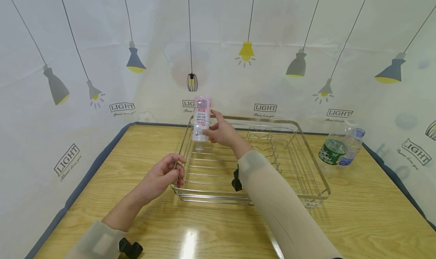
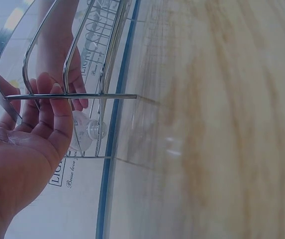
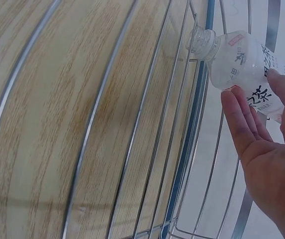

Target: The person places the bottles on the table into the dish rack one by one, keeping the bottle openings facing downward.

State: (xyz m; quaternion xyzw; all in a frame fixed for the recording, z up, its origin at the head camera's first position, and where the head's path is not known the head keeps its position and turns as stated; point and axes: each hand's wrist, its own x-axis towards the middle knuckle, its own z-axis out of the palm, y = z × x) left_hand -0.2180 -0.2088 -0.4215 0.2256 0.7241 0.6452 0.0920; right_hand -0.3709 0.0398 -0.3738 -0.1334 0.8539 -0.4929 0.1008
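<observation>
A metal wire dish rack [image 1: 248, 199] stands on the wooden table. My left hand [image 1: 163, 177] grips its left rim near the front corner; in the left wrist view the curled fingers [image 2: 57, 119] lie against the wires. A clear plastic bottle [image 1: 201, 119] with white and pink printing is upside down at the rack's back left, its neck [image 3: 204, 44] pointing down at the wires. My right hand [image 1: 223, 130] holds it from the right, thumb on the near side and fingers [image 3: 239, 117] along its other side. Whether the neck touches the wires cannot be told.
To the right of the rack stand a clear bottle with a green label [image 1: 332, 152] and another with a purple cap [image 1: 359, 133]. Wavy wire dividers [image 1: 272, 149] run through the rack. A printed cloth backdrop [image 1: 221, 62] closes off the table's back and sides.
</observation>
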